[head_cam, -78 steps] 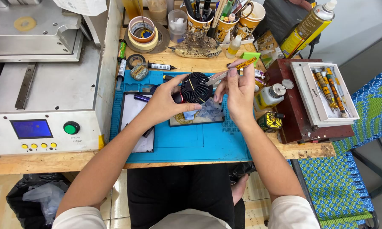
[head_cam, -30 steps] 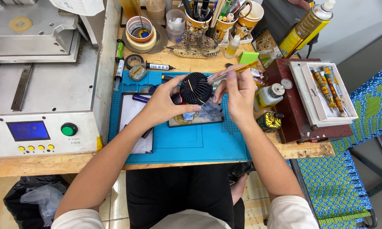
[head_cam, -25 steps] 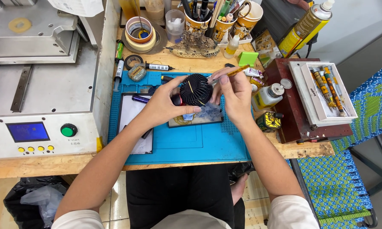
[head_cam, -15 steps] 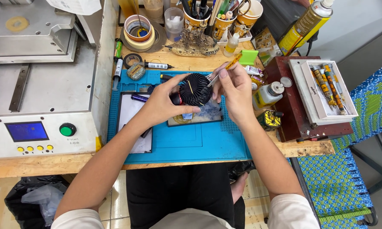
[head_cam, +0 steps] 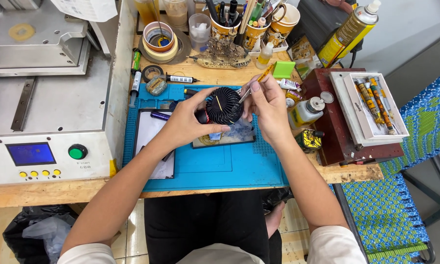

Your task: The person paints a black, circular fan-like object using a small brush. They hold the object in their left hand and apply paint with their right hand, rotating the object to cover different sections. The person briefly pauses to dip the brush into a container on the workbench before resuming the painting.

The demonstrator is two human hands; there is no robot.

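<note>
My left hand gripped a black finned round fan, raised above the blue work mat. My right hand pinched a slim yellow-handled tool, its tip touching the fan's rim. A white bottle stood just beside.

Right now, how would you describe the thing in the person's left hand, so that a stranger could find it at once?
Start at the blue work mat on the wooden bench. Above its upper middle, the left hand holds up a round black finned fan, while the right hand points a thin yellow-handled tool at it. It is the only black, ribbed, disc-shaped thing there, and it is held above the mat, not lying on it.
</note>
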